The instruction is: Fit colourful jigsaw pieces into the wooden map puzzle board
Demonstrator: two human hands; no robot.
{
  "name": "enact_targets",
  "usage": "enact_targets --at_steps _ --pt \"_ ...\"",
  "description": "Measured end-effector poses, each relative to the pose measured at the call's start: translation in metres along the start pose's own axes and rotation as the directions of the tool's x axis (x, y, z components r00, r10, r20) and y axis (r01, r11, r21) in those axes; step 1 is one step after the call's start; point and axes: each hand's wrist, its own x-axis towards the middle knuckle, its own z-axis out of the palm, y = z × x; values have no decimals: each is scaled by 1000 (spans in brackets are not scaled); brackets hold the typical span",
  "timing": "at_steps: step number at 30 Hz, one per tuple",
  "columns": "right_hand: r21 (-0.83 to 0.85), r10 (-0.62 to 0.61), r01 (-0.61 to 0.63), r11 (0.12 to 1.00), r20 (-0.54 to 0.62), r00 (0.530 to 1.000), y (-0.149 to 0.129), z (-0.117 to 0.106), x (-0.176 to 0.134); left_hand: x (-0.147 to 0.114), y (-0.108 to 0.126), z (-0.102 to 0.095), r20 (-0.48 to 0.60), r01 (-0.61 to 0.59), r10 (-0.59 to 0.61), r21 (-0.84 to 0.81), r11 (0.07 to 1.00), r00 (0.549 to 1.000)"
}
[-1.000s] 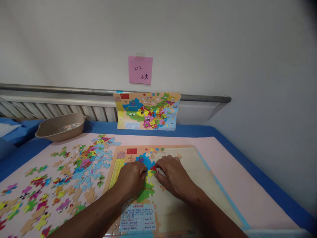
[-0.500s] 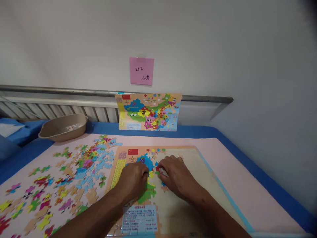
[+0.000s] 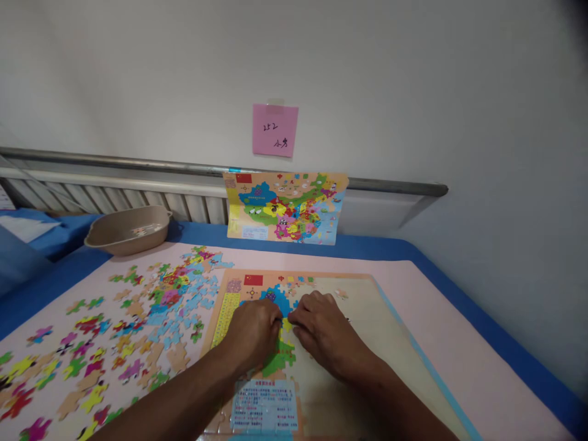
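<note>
Overlapping the flat, knobbly-edged jigsaw [image 3: 278, 362], left hand [image 3: 255, 327] and right hand [image 3: 327, 332] have curled fingers, grip unclear.

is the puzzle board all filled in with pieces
No, the right part of the puzzle board is mostly bare, and many loose pieces lie to its left.

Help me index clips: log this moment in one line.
left hand: at assembled section | right hand: at its edge | loose pieces: left of board | map sheet: upright behind board

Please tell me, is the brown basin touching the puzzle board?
Apart. The head view shows the pink sheet, with loose puzzle pieces, between the brown basin and the puzzle board.
</note>
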Motion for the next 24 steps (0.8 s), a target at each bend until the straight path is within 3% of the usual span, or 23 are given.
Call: enact_targets --at_steps 7,16,24 --pt "47 50 -45 998 -125 991 12 0 -2 0 -2 2 -11 -6 6 14 1000 1000" --pt "32 -21 23 999 -56 998 1 6 2 0 -1 0 1 0 0 -9 1000 1000" --pt "17 -22 24 1000 -80 997 1 13 5 5 -9 -11 21 -3 9 -272 962 1000"
